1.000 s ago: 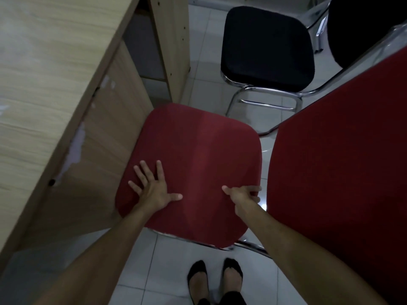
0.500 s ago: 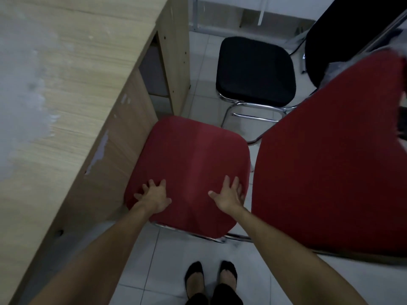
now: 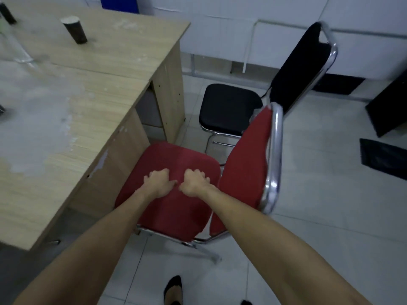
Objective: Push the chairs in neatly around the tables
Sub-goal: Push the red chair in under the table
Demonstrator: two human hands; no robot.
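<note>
A red chair [image 3: 176, 159] with a chrome frame stands in front of me, its seat next to the side panel of a wooden desk [image 3: 66, 106]. Its red backrest [image 3: 244, 164] rises on the right. My left hand [image 3: 159, 182] and my right hand [image 3: 195, 182] rest side by side on the middle of the seat, fingers curled under, gripping nothing. Behind it stands a black chair [image 3: 229, 106], turned the same way, just past the desk's far corner.
On the desk are a dark cylinder [image 3: 74, 29] and a clear glass object [image 3: 17, 51] at the far left. Dark flat panels [image 3: 383, 157] lie and lean on the tiled floor at right. A white wall runs behind. My feet [image 3: 174, 291] are below the chair.
My hands have slid from the seat's near edge to its middle, come together and curled their fingers. My head has lifted, so the desk top and both backrests are in view.
</note>
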